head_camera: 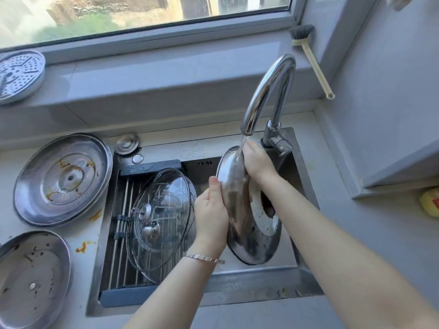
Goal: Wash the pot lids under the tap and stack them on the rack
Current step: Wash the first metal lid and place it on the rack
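A round stainless-steel pot lid, wet and speckled, stands on edge over the sink, left hand gripping its rim, right hand pressed against its upper face beneath the running chrome tap.

Two soiled steel lids lie on the stained counter.

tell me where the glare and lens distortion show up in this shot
Head view: daylight from the window blows out the scene outside; bright highlights streak the tap and the steel lid held in both hands under the water; the glass lids on the rack catch reflections; wide-angle bending curves the window sill and sink edges.
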The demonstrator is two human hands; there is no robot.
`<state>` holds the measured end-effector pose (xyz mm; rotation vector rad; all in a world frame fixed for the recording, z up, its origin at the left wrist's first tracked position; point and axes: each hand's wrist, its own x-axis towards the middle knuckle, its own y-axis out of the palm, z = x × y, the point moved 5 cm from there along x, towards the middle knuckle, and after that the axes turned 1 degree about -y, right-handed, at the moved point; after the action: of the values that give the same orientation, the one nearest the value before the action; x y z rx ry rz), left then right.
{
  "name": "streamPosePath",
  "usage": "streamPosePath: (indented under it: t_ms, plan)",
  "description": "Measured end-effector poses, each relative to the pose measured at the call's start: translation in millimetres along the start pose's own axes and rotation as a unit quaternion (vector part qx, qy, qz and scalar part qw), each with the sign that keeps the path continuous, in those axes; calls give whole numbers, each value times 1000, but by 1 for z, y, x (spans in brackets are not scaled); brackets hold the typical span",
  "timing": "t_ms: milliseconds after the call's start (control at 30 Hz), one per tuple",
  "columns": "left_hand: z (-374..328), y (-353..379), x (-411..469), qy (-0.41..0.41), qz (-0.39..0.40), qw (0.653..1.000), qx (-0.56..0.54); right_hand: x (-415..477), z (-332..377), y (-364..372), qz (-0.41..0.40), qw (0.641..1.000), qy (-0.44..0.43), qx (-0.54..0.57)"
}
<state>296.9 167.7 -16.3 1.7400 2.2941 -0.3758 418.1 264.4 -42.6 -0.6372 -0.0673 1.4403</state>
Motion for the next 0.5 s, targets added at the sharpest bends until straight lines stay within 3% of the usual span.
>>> streamPosePath:
  t_ms: [67,167,233,300,400,467,500]
  plan:
    - [-1,3,3,-8,-7,1000,-7,-10,4,-1,-22,1000,-7,-15]
    - [1,3,14,-30,-16,999,-40,-64,27,21,3,977,-188,-99]
    - [3,2,15,-44,-12,998,-52,-79,29,27,36,966,-235,-104]
    - [2,-1,13,-36,-15,999,-37,-55,21,22,46,978,-186,-82]
    - [-1,-2,8,5,-16,1000,22,-18,5,10,-3,999,-32,11]
    - [0,-2,10,-1,-19,1000,23,-26,7,17,-5,999,-17,-31]
    - [2,-3,13,-19,-25,1000,3,-39,11,26,16,996,-51,-74]
